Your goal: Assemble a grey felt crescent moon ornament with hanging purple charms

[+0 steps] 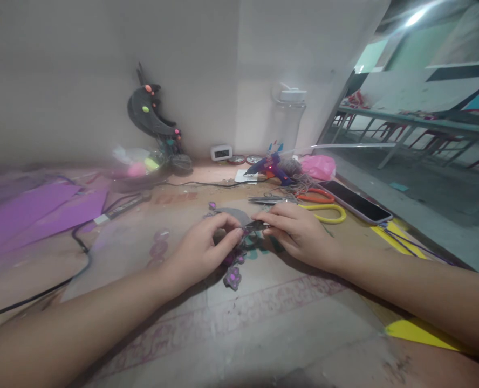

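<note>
Both hands meet over the middle of the table. My left hand (213, 240) is closed, thumb and forefinger pinching the near side of a grey craft piece (233, 214) with purple details. Most of that piece is hidden by the fingers. From it, a grey paw-shaped charm (233, 277) with purple spots lies towards me, and a smaller purple-and-grey charm (212, 205) shows on the far side. My right hand (300, 231) is closed around a small dark object (256, 224) pointing at the left fingertips; its kind is unclear. Scissors with yellow handles (330, 213) lie just beyond the right hand.
Orange-handled scissors (318, 195), a blue glue gun (269, 167), grey yarn (300, 180) and a phone (356, 202) lie at back right. Behind stand a bottle (290, 121), a small clock (221, 153) and a dark crescent ornament (146, 110). Purple sheets (41, 215) and a black cable (80, 237) are left.
</note>
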Demonstrator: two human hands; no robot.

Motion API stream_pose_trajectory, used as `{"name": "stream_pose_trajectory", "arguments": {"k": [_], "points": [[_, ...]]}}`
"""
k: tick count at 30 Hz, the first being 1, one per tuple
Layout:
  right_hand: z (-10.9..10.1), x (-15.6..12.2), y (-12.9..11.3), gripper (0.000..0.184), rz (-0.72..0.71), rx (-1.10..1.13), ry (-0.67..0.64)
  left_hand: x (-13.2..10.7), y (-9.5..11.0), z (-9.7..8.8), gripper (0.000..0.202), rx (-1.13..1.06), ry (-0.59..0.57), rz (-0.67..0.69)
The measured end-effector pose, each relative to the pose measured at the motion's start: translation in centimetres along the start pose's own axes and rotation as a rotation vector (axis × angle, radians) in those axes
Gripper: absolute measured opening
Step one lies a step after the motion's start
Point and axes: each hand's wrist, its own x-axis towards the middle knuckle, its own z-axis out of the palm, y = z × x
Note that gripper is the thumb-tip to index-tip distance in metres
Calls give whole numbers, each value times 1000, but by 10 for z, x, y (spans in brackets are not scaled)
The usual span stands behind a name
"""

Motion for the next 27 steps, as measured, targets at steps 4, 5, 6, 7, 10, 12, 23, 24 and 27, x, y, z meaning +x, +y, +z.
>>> {"name": "stream_pose_trajectory", "arguments": {"k": [4, 5, 6, 7, 10, 12, 23, 24, 27], "points": [[1, 0, 0, 27, 0, -6, -8, -1, -1, 0, 18, 28, 7, 24], [1, 0, 0, 27, 2, -5, -8, -1, -1, 0, 18, 37, 8, 28], [1, 0, 0, 27, 4, -2, -10, -2, -1, 0, 18, 46, 8, 29], [0, 0, 0, 27, 5, 1, -13, -2, 0, 0, 18, 54, 9, 33], [0, -1, 0, 28, 9, 14, -27, -2, 0, -1, 17, 67, 8, 47], [0, -2, 0, 28, 8, 17, -44, -2, 1, -1, 17, 75, 5, 55], [1, -1, 1, 28, -7, 26, -20, -1, 3, -1, 18, 84, -22, 52], [1, -1, 1, 28, -2, 33, -21, -1, 3, -1, 18, 83, -19, 51], [-1, -1, -1, 28, 42, 56, -24, -1, 3, -1, 17, 74, -14, 37]]}}
